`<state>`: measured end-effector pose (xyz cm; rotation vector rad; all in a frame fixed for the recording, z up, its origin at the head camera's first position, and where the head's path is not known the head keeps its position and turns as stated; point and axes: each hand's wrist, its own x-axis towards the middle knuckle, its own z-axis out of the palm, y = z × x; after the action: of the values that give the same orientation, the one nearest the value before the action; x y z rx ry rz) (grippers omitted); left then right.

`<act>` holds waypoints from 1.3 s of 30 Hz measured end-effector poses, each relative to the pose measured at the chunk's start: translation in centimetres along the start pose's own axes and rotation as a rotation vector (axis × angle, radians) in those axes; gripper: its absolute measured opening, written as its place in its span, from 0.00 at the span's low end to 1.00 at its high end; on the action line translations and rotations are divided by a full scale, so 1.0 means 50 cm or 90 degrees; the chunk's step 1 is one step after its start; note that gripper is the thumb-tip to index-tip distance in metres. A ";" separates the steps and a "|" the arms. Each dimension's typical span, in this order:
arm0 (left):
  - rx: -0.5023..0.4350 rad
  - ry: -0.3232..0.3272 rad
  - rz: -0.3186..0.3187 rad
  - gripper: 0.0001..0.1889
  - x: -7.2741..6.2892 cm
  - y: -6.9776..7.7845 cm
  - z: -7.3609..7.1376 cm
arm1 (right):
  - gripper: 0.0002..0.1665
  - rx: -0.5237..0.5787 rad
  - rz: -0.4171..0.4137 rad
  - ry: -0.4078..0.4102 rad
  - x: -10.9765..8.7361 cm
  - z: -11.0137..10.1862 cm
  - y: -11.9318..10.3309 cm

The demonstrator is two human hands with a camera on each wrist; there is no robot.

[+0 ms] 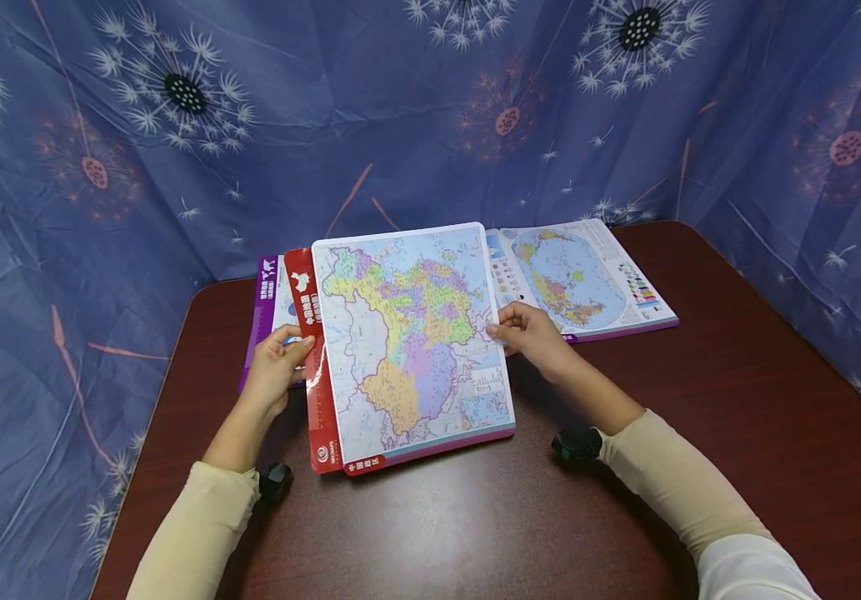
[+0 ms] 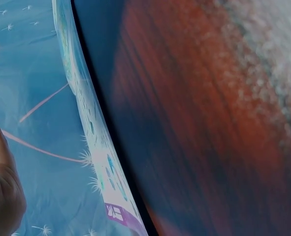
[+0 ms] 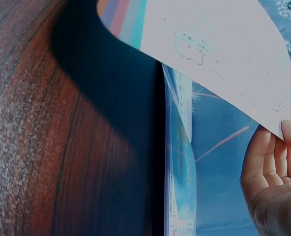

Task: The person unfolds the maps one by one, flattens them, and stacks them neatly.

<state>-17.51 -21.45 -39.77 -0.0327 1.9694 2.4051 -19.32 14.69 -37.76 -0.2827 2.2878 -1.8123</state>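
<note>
A map booklet (image 1: 415, 333) with a red side strip (image 1: 321, 400) is held up over the table, its coloured map facing up. My left hand (image 1: 272, 371) pinches the red strip at its left edge. On the opposite side, my right hand (image 1: 531, 333) grips the right edge, thumb on top and fingers underneath. The right wrist view shows the booklet's pale sheet (image 3: 209, 54) between that thumb and fingers (image 3: 268, 162). Only part of my left hand (image 2: 2, 191) shows in the left wrist view; its grip is out of frame there.
Behind the held booklet, a second map booklet (image 1: 583, 275) with a purple side strip (image 1: 256, 333) lies open on the brown table (image 1: 430, 533), its middle hidden. A blue dandelion-print curtain (image 1: 370, 108) hangs along the table's back and sides.
</note>
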 end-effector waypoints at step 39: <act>-0.036 -0.004 0.036 0.11 -0.020 0.015 -0.034 | 0.07 0.144 -0.024 0.098 -0.026 -0.120 0.006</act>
<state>-16.54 -23.30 -39.36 0.0295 1.9245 2.4923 -19.74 20.73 -36.65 -0.1547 2.1567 -2.1581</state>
